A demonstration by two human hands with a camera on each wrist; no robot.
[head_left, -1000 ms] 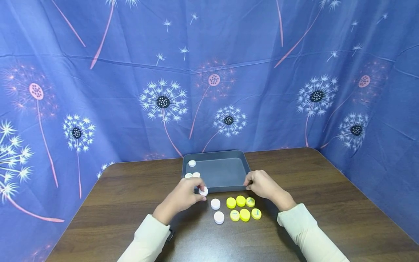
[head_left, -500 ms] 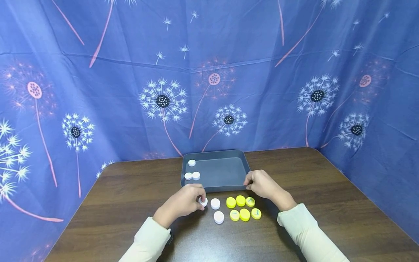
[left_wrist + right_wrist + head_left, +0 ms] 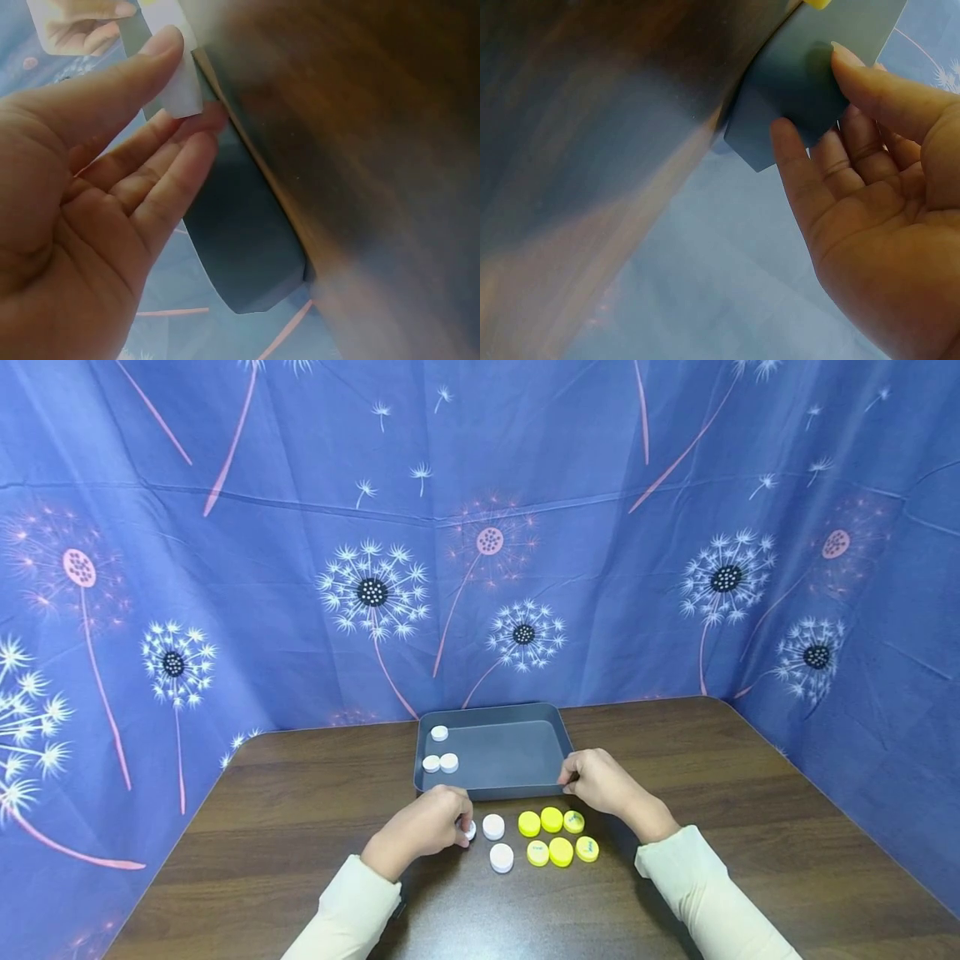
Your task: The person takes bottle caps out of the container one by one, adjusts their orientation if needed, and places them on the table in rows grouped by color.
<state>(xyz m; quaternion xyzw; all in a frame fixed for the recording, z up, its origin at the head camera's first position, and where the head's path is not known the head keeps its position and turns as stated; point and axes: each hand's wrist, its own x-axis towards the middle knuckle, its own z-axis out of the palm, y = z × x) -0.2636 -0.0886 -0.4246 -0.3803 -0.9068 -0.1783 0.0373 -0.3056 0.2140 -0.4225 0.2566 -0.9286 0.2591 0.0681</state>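
My left hand (image 3: 427,821) pinches a white bottle cap (image 3: 181,90) between thumb and fingers, low over the table in front of the tray's left part. Two more white caps, a rear one (image 3: 493,827) and a front one (image 3: 502,858), lie just right of it. At the front right corner of the dark grey tray (image 3: 517,764), my right hand (image 3: 604,783) holds the wall, with thumb and fingertips on it in the right wrist view. Inside the tray's left side sit three white caps, one at the back (image 3: 439,733) and two touching side by side (image 3: 448,763).
Two rows of yellow caps (image 3: 561,852) lie on the brown wooden table (image 3: 300,827), right of the white ones and in front of the tray. Some bear blue marks. A blue dandelion-print cloth (image 3: 600,635) hangs behind the table.
From the tray's front edge, my left hand has come down toward me with the white cap, to the table beside the loose white caps. My right hand stays at the tray corner.
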